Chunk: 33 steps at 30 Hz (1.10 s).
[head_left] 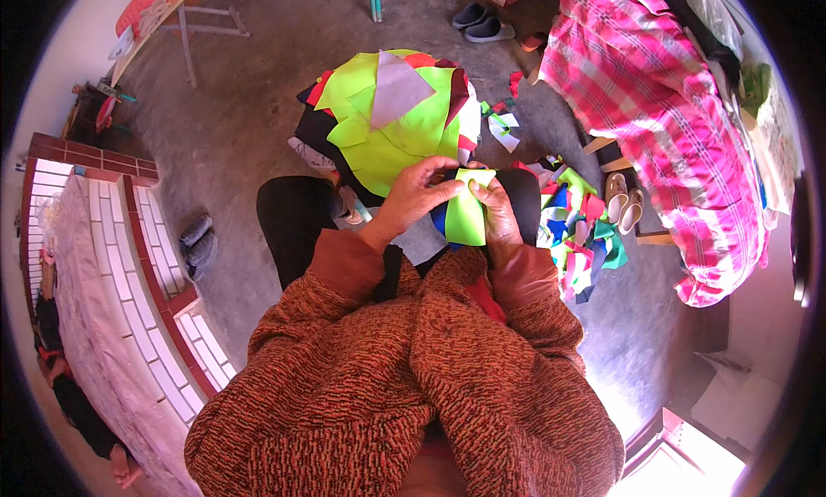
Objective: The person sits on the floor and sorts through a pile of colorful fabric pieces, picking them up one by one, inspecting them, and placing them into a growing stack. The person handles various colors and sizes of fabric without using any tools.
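Both hands are raised above my lap, close together, pinching a bright yellow-green piece of cloth [465, 220] at its upper end. A dark blue piece [440, 219] shows behind it; whether the two are joined I cannot tell. My left hand [415, 202] has its thumb and fingers on the upper left edge. On the right side, my right hand [501, 213] presses its thumb against the cloth. Just beyond them rises a heap of flat cloth pieces [404, 148], mostly yellow-green, with a greyish-lilac piece [400, 91] on top. What holds the heap up is mostly hidden.
Mixed cloth scraps [578, 230] lie on the floor to the right, beside pale slippers [624, 203]. A pink plaid cloth [645, 127] covers furniture at right. Dark slippers stand far off [483, 24] and at left [198, 245], near a white-tiled brick platform [129, 265].
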Motion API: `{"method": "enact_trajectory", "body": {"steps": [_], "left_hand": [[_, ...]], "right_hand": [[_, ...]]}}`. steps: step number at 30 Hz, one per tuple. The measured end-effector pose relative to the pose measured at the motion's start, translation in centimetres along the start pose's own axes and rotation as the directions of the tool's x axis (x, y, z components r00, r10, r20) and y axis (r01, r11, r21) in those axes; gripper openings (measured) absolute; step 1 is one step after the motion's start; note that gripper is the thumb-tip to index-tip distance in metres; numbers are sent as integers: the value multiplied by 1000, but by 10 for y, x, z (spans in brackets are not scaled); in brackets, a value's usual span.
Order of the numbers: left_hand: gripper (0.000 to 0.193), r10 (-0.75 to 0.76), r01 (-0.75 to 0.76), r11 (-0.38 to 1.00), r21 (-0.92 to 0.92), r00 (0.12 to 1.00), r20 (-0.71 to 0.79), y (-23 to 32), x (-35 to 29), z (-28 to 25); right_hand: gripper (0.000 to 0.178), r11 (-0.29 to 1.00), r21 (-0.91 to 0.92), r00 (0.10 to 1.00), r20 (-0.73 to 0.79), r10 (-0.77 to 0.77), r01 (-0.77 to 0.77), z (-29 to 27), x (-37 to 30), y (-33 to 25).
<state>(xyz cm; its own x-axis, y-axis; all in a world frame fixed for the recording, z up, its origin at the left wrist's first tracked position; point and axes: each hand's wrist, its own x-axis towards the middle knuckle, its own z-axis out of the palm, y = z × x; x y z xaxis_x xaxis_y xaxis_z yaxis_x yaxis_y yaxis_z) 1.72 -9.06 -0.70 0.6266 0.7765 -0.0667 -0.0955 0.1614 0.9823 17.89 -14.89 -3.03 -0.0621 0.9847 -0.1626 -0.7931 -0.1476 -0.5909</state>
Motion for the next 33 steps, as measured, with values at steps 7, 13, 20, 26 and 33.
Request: {"method": "enact_trajectory", "body": {"steps": [7, 13, 20, 26, 33], "left_hand": [[52, -145, 131, 968, -216, 988, -49, 7, -3, 2], [28, -216, 207, 969, -135, 975, -50, 11, -7, -10], [24, -173, 137, 963, -231, 975, -141, 31, -9, -17], [28, -104, 23, 945, -326, 967, -234, 39, -8, -35], [34, 62, -155, 928, -340, 961, -269, 46, -7, -46]], "right_hand": [[44, 999, -30, 1000, -4, -12, 12, 9, -4, -7], [46, 997, -69, 997, -63, -34, 29, 6, -3, -6], [41, 992, -99, 994, -76, -81, 73, -3, 1, 0], [38, 996, -40, 993, -80, -87, 84, -12, 3, 4], [37, 996, -52, 994, -80, -74, 70, -10, 4, 3]]}}
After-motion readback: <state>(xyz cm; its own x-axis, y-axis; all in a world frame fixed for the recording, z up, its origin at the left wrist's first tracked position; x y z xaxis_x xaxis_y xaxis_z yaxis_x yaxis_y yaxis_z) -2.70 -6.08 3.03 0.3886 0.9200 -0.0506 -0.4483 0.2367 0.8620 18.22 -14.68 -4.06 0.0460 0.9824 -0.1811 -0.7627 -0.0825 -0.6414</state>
